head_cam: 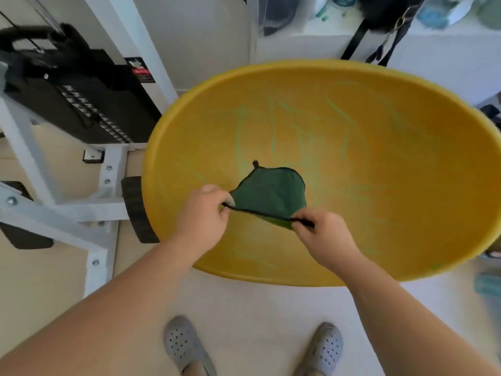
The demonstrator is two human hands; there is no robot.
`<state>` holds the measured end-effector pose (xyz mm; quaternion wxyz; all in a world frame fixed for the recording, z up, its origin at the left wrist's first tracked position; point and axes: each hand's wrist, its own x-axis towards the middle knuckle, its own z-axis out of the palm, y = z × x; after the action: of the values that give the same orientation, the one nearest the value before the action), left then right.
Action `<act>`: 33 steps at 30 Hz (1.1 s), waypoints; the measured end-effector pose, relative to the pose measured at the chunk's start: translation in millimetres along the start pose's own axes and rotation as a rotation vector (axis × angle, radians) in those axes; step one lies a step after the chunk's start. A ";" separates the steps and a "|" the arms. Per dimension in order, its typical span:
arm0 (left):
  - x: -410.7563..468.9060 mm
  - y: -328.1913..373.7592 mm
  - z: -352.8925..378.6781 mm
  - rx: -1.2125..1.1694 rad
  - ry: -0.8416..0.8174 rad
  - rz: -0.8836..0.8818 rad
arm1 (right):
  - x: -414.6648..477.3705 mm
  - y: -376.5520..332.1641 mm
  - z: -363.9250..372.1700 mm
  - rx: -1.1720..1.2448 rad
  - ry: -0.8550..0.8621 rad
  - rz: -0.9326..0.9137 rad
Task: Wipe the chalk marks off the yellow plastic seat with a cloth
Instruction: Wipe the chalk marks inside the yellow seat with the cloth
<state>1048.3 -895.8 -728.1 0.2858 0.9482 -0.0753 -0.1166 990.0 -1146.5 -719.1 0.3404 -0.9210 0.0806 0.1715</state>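
A large round yellow plastic seat (379,185) fills the middle and right of the head view. Pale green chalk marks (303,131) run in long strokes across its bowl. A dark green cloth (268,194) with a black edge lies in the bowl near its front. My left hand (203,210) pinches the cloth's near left corner. My right hand (322,234) pinches the near right corner. The black hem is pulled tight between the two hands, and the rest of the cloth rests on the seat.
A white metal frame (108,185) with a black weight stack (89,109) stands to the left, close to the seat's rim. Black straps (379,42) hang at the back. My feet in grey clogs (187,346) stand on pale floor in front of the seat.
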 end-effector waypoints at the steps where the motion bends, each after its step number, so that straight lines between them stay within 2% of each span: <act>1: -9.0 -14.2 13.4 0.035 -0.031 0.026 | -2.0 13.0 22.6 -0.041 -0.061 0.003; 4: -39.5 -52.3 51.1 0.166 -0.197 0.106 | -7.6 48.0 86.2 -0.177 -0.353 0.042; 6: -58.3 -76.5 68.2 0.234 -0.212 0.156 | -7.7 63.8 124.8 -0.223 -0.457 0.058; 8: -73.1 -97.4 76.7 0.277 -0.042 0.220 | -1.0 70.7 158.1 -0.172 -0.392 0.086; 10: -85.5 -112.1 82.4 0.321 0.246 0.279 | 13.4 69.9 188.7 -0.104 -0.280 0.106; 12: -91.2 -123.5 89.9 0.391 0.452 0.243 | 35.1 67.2 216.0 -0.083 -0.192 0.154; 14: -90.0 -135.8 105.2 0.472 0.545 0.150 | 59.5 67.4 239.6 -0.098 -0.130 0.211; 16: -85.3 -143.0 125.4 0.507 0.570 0.079 | 80.1 71.5 258.0 -0.155 -0.086 0.226; 18: -77.9 -147.9 142.4 0.508 0.595 0.089 | 95.6 77.1 269.9 -0.176 -0.059 0.200; 22: -70.7 -161.4 154.0 0.570 0.661 0.259 | 108.9 87.3 282.0 -0.248 -0.038 0.071; 25: -67.8 -165.6 142.3 0.689 0.606 0.340 | 114.7 91.8 285.2 -0.332 -0.037 -0.016; 29: -78.9 -163.4 128.8 0.683 0.637 0.187 | 110.7 94.3 282.4 -0.366 -0.039 -0.043; 33: -86.9 -170.4 142.0 0.480 0.607 0.040 | 117.4 103.7 278.8 -0.412 -0.017 0.000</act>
<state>940.2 -811.4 -923.0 0.0671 0.9778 -0.0311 0.1960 998.8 -1046.0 -1022.6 0.1453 -0.9697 0.0411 0.1919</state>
